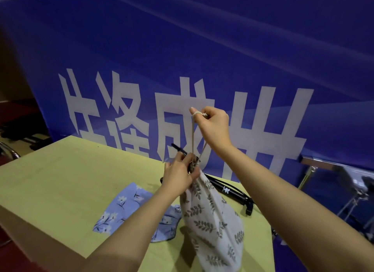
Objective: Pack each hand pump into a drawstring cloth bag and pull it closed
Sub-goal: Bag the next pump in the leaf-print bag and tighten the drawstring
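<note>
A big blue banner (pixel 202 59) with white letters hangs behind my yellow table (pixel 60 170). A blue flower bag (pixel 129 209) lies flat on the table, left of the leaf bag (pixel 212 217). Another black pump (pixel 228 190) lies behind the leaf bag. My left hand (pixel 178 176) squeezes the leaf bag's neck. A black pump tip (pixel 178 148) pokes up and left from it. My right hand (pixel 212 126) pinches the string (pixel 192 138) and holds it straight up.

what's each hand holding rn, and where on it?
Left hand grips the leaf-print bag at its gathered neck. Right hand holds the drawstring by its looped end, pulled upward and taut.
</note>
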